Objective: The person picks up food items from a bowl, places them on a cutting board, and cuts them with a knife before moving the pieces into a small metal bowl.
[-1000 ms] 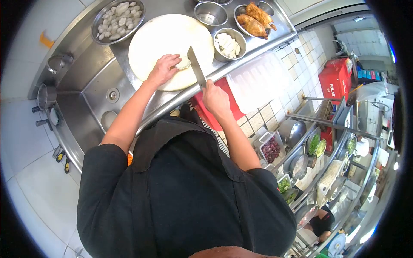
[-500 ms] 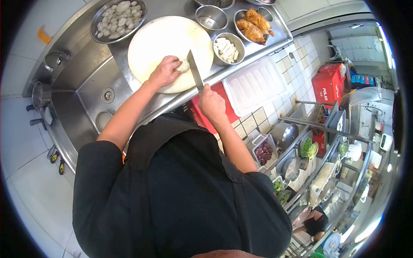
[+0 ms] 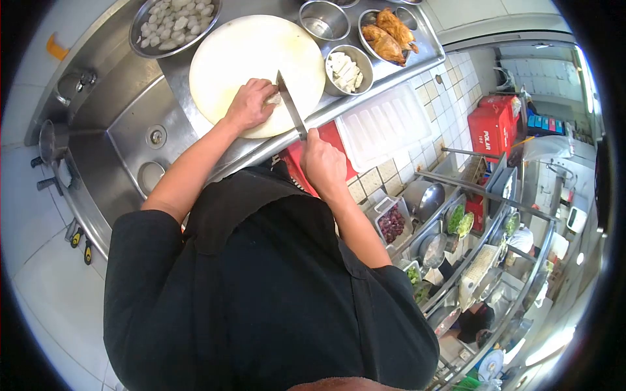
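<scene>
A pale piece of food [image 3: 274, 100] lies on the round white cutting board [image 3: 254, 49], its kind not clear. My left hand [image 3: 252, 104] is closed over it with bent fingers and hides most of it. In my right hand [image 3: 323, 161] is the handle of a kitchen knife [image 3: 291, 104]. The blade stands right beside the left fingertips, at the edge of the pale piece. Right of the board, a metal bowl [image 3: 367, 73] holds white cut sticks [image 3: 344, 72].
A bowl of white round pieces [image 3: 179, 25] stands behind the sink [image 3: 134, 124]. At the back are a metal pot [image 3: 324, 21] and a bowl with browned roast poultry [image 3: 389, 36]. A lidded plastic box [image 3: 385, 124] is beside the counter; a loaded shelf rack [image 3: 482, 189] stands right.
The knife blade has shifted slightly left, closer to the left fingers, and less of the pale piece shows. The whole view has shifted a little.
</scene>
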